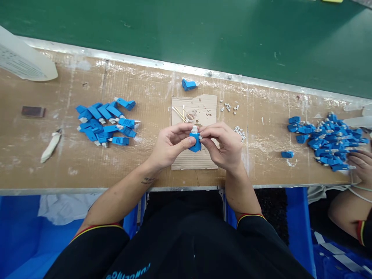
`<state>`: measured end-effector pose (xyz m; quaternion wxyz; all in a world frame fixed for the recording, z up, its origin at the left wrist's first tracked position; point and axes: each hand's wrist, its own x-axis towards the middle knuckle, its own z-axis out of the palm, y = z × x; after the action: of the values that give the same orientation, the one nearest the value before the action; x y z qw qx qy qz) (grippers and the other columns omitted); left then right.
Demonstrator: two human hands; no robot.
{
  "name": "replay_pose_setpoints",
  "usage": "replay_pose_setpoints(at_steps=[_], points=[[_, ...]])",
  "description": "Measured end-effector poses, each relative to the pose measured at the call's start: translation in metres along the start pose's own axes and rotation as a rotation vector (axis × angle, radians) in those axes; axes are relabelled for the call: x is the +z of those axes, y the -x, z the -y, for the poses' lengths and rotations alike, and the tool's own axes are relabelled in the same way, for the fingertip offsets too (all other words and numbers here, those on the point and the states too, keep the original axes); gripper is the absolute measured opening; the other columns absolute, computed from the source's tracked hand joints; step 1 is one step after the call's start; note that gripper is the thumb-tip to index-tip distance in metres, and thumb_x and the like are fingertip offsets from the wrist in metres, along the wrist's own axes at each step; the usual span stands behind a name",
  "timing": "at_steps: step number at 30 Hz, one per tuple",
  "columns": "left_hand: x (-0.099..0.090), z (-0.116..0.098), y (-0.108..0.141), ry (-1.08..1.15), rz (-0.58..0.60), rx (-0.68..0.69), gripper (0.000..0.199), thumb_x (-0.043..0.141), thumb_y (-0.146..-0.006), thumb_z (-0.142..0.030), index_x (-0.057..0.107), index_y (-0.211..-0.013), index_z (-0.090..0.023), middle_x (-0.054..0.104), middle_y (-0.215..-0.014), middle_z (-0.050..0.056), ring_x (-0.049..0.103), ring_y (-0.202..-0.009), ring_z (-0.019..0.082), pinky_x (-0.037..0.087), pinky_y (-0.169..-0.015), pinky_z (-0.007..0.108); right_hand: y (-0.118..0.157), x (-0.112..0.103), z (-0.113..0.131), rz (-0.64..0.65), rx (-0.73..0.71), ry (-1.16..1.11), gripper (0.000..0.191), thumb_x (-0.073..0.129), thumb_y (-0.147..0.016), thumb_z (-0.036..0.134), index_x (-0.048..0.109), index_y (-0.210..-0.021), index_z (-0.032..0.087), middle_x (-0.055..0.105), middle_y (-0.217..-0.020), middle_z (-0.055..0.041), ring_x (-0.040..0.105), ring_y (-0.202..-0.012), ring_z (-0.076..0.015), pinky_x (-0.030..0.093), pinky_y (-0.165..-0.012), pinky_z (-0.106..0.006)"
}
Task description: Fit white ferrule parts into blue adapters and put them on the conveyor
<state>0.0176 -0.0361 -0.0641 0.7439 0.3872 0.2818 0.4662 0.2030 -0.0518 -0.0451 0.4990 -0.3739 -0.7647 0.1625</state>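
Observation:
My left hand (176, 144) grips a small blue plastic part (195, 144) with a whitish ribbed tip pointing away from me. From the other side my right hand (222, 144) pinches a tiny pale piece (200, 137) against the part's right side; the fingertips partly hide it. Both hands are above a cardboard sheet (194, 162). On that sheet lie several cotton swabs (180, 113) beside brownish stains. Tiny grey-white pieces (239, 133) form a small pile beyond my right hand, and more small pieces (228, 106) are scattered farther back.
Blue parts (106, 120) lie grouped at left; a single blue part (188, 85) rests behind the sheet. A larger heap (334, 139) lies at right, touched by a co-worker's hand (360, 164). A white bottle (26, 58), dark block (33, 111) and wrapped tool (50, 147) occupy the left.

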Motion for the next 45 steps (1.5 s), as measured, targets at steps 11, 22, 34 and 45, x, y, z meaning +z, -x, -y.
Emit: replay_pose_setpoints(at_steps=[11,22,34,45], points=[[0.004,-0.007,0.000,-0.065,-0.033,0.020,0.038,0.104,-0.064,-0.035,0.082,-0.091,-0.019,0.083,-0.083,0.005,0.079,-0.075,0.017,0.067,-0.065,0.023,-0.001,-0.004,0.001,0.037,0.024,-0.079,0.022,0.073,-0.095,0.009,0.075,-0.106,0.028,0.082,-0.097,0.0007,0.080,-0.092,-0.0157,0.066,-0.079,-0.029],[0.003,-0.012,0.004,-0.145,-0.007,0.043,0.035,0.103,-0.068,-0.033,0.081,-0.091,-0.017,0.082,-0.084,0.006,0.078,-0.073,0.018,0.066,-0.064,0.027,-0.001,0.002,0.001,-0.016,0.074,-0.200,0.015,0.081,-0.091,0.012,0.081,-0.094,0.027,0.085,-0.092,0.0012,0.084,-0.086,-0.0160,0.070,-0.077,-0.029],[0.008,-0.017,0.006,-0.069,0.066,0.041,0.039,0.103,-0.066,-0.030,0.071,-0.082,-0.016,0.079,-0.078,0.003,0.076,-0.065,0.015,0.065,-0.059,0.022,-0.003,-0.013,0.005,0.103,0.284,-0.433,0.024,0.083,-0.093,0.040,0.083,-0.116,0.031,0.079,-0.101,-0.0019,0.075,-0.085,-0.0126,0.065,-0.069,-0.024],[0.013,-0.015,0.010,-0.078,0.026,0.043,0.035,0.101,-0.070,-0.034,0.072,-0.074,-0.015,0.077,-0.075,0.004,0.073,-0.063,0.015,0.065,-0.057,0.024,-0.001,-0.010,0.001,0.152,0.292,-0.410,0.026,0.080,-0.094,0.048,0.080,-0.101,0.023,0.079,-0.093,-0.0035,0.074,-0.084,-0.0141,0.063,-0.069,-0.025]])
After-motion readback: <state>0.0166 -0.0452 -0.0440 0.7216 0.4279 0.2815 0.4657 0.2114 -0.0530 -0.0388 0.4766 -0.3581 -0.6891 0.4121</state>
